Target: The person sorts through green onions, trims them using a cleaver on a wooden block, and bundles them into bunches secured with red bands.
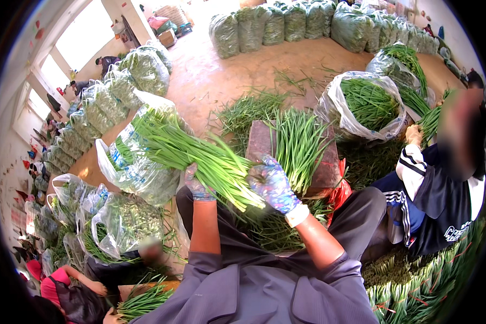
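A bunch of garlic chives (197, 148) slants in front of me, leaf tips toward the far left and pale stem ends toward my lap. My left hand (200, 186), in a patterned glove, is closed around its underside. At the stem ends, my right hand (275, 186), in a blue floral glove, has its fingers curled against the stems; its fingertips are slightly blurred. Just beyond the right hand, a loose pile of chives (299, 146) lies on a reddish-brown block (259, 143). A large plastic bag (140, 173) with greens stands left of the bunch.
An open bag of chives (370, 105) stands at the far right, near a co-worker (443, 183) seated on my right. Loose chives (254, 110) litter the floor ahead. Filled bags (294, 24) line the back and left. Another person (70, 291) works at lower left.
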